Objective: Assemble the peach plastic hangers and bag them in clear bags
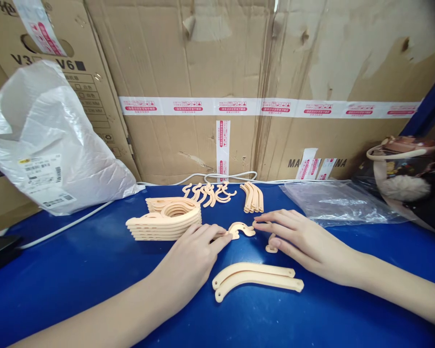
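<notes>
On the blue table, my left hand [201, 246] has its thumb and forefinger closed at the left end of a small beige curved plastic piece [242, 227]. It looks like a folding hanger's middle part. My right hand [304, 237] reaches in from the right, fingers stretched out and apart. Its fingertips are at the piece's right end, and the thumb is by a small beige hook [271, 248], partly hidden. Two long curved hanger arms [257, 280] lie side by side in front of my hands. Behind my left hand is a neat stack of beige hanger parts [163, 227].
Several beige hooks [206, 194] and a bundle of curved arms [253, 197] lie at the back. A clear plastic bag [322, 198] and a dark bag [406, 179] are at right. A white parcel bag [54, 145] stands left, near a white cable [68, 224]. Cardboard [188, 145] walls the back.
</notes>
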{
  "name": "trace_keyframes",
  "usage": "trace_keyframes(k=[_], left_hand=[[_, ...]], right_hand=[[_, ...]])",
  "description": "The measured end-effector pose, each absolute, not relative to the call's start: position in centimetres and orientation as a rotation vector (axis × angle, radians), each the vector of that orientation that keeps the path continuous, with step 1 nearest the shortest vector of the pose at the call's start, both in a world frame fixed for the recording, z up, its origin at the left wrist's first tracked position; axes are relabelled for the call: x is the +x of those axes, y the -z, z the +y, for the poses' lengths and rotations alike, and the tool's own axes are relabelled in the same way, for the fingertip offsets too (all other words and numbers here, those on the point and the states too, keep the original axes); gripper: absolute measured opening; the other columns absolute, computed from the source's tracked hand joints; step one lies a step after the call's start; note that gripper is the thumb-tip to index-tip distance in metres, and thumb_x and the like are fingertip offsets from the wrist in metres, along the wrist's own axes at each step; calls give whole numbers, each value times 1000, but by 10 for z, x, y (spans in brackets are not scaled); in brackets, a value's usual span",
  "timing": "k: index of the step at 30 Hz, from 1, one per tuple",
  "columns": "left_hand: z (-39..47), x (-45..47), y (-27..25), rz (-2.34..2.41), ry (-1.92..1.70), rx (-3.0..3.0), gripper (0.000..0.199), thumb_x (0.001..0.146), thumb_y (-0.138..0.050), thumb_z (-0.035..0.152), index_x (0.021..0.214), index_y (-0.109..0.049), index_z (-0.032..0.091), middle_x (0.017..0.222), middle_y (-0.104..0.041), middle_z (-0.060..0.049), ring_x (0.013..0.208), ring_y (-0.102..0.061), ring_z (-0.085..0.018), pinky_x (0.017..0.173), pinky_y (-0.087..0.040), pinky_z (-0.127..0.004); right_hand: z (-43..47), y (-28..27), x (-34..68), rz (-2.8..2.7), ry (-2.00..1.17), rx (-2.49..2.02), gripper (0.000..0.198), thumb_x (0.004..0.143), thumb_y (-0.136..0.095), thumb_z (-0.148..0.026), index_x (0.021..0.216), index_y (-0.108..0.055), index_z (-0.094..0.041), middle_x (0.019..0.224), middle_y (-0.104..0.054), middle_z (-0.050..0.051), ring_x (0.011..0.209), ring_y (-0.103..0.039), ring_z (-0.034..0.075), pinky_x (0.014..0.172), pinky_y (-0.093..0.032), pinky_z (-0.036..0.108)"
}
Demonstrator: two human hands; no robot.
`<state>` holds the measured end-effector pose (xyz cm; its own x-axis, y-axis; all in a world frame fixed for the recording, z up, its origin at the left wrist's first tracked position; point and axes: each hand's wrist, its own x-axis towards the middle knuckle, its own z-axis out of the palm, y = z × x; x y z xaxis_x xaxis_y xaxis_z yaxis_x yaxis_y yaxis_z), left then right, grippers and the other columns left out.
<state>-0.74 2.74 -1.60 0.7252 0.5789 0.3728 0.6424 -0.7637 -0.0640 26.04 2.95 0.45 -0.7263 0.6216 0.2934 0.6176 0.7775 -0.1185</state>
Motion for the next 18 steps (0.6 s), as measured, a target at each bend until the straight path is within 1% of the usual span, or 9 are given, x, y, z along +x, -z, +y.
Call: trace_keyframes(k=[3, 6, 10, 11, 12, 15, 16, 18], left_hand=[[28, -7, 16, -992, 518, -2748, 40, 87, -41, 1, 118, -60, 16, 113, -66, -8, 98, -62, -22, 84, -51, -37], [27, -7, 15, -1002, 545, -2769, 39, 87, -42, 0, 118, -60, 16, 111, -66, -8, 98, -61, -22, 85, -50, -39], [25, -8, 15, -997, 550, -2785, 41, 87, -44, -1, 120, -59, 17, 111, -66, -8, 100, -60, -23, 86, -50, -40], [25, -8, 15, -991, 545, -2784, 40, 87, -44, 0, 120, -59, 17, 111, -66, -8, 100, -60, -23, 86, -50, -40], [25, -8, 15, -985, 543, -2780, 40, 87, -45, 0, 120, -59, 16, 112, -65, -8, 101, -60, -23, 86, -50, -40], [26, -8, 15, -984, 551, -2765, 39, 87, -44, 0, 119, -60, 16, 111, -66, -9, 101, -60, -23, 86, -51, -41], [27, -7, 15, -986, 547, -2762, 40, 87, -43, 0, 119, -59, 16, 111, -66, -8, 101, -60, -23, 86, -51, -41], [27, -7, 15, -996, 531, -2762, 41, 86, -43, -1, 119, -59, 17, 111, -66, -8, 101, -60, -23, 87, -51, -41]], right_hand=[[34, -4, 266, -2610, 74, -975, 33, 97, -36, -24, 120, -60, -22, 114, -62, 11, 104, -56, 25, 85, -46, 42], [37, -3, 269, -2626, 127, -1011, 29, 97, -37, -24, 107, -64, -22, 99, -63, 9, 90, -57, 22, 76, -44, 38], [35, -2, 266, -2627, 62, -1073, 26, 98, -41, -33, 88, -61, -20, 82, -61, 5, 75, -54, 19, 68, -42, 33], [34, -2, 265, -2621, 34, -1089, 26, 97, -43, -36, 86, -60, -20, 79, -61, 4, 73, -54, 18, 67, -41, 32], [33, -3, 265, -2617, 7, -1097, 26, 96, -44, -39, 87, -61, -20, 78, -60, 3, 73, -54, 18, 65, -41, 31], [32, -6, 265, -2619, -60, -1098, 28, 95, -46, -43, 103, -63, -23, 84, -61, 4, 77, -57, 18, 66, -43, 30], [32, -7, 265, -2628, -82, -1099, 29, 96, -45, -44, 104, -64, -24, 86, -62, 4, 77, -58, 18, 67, -43, 30], [34, -8, 266, -2635, -125, -1121, 32, 96, -42, -44, 99, -66, -23, 87, -62, 5, 77, -58, 18, 67, -43, 30]])
